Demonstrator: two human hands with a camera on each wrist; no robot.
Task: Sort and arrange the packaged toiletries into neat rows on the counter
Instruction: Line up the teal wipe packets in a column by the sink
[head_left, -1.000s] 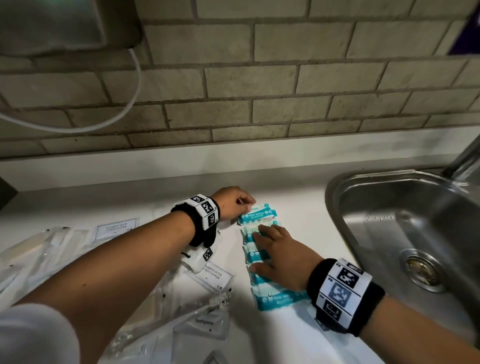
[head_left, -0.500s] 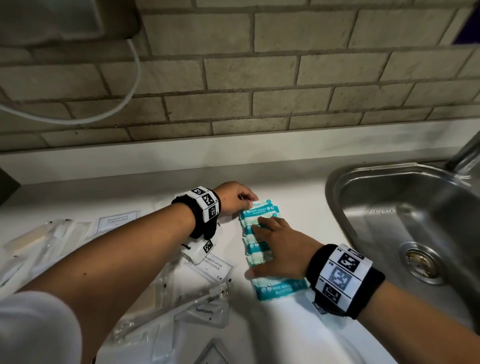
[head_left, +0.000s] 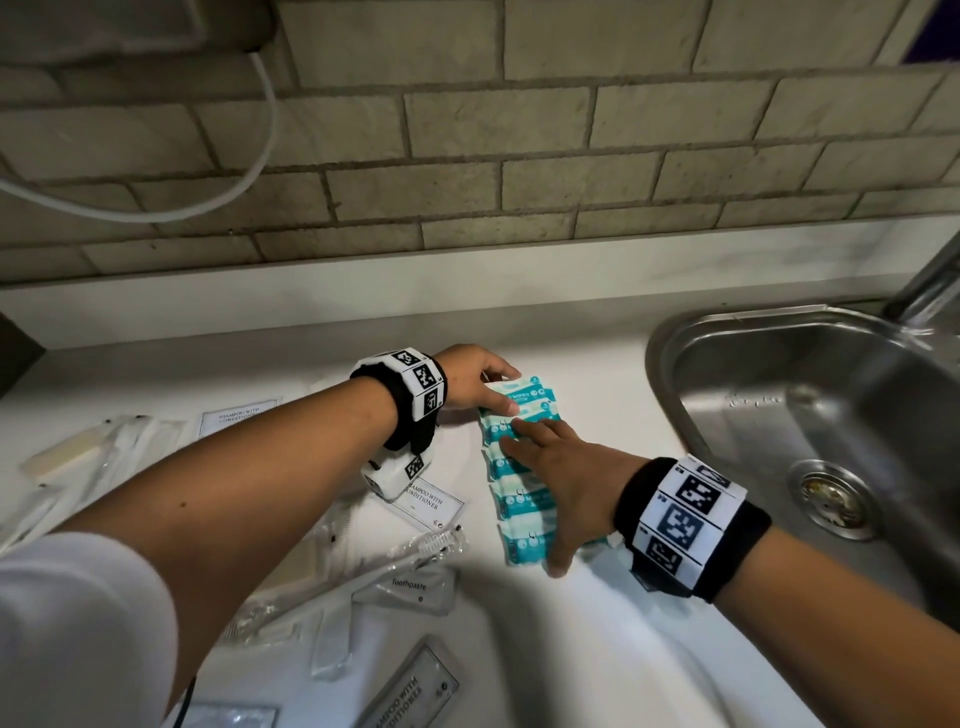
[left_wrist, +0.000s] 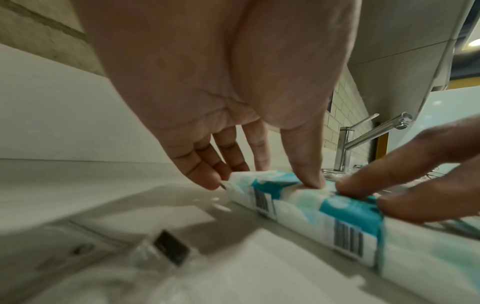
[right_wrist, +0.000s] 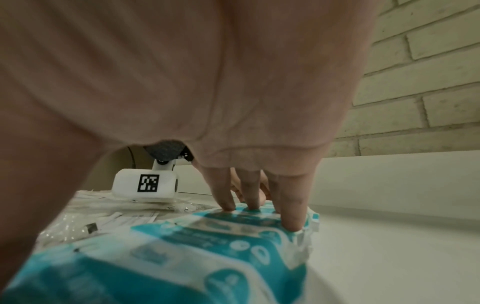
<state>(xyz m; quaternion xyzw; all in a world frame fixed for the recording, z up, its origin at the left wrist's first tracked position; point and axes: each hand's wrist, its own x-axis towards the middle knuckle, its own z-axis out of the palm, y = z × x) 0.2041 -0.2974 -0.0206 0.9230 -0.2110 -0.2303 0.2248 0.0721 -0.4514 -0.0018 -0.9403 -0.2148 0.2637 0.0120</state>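
Several teal-and-white wipe packets (head_left: 519, 501) lie overlapped in a row on the white counter (head_left: 597, 364), running away from me. My left hand (head_left: 480, 382) is at the row's far end. Its thumb presses on top of the farthest packet (left_wrist: 270, 185) and its curled fingers (left_wrist: 207, 179) hook that packet's end. My right hand (head_left: 566, 473) lies flat along the row with straight fingers (right_wrist: 226, 197) pressing down on the packets (right_wrist: 207, 236). The near packets are partly hidden under that palm.
A steel sink (head_left: 727, 332) with a tap (left_wrist: 345, 148) sits close on the right of the row. Left of it lie shampoo sachets (head_left: 434, 501), a wrapped toothbrush (head_left: 415, 551), a toothpaste sachet (head_left: 410, 587) and clear packets (head_left: 104, 447). A brick wall stands behind.
Both hands stay on the wipe row. The row looks pushed slightly closer together, and the head view has tilted a little.
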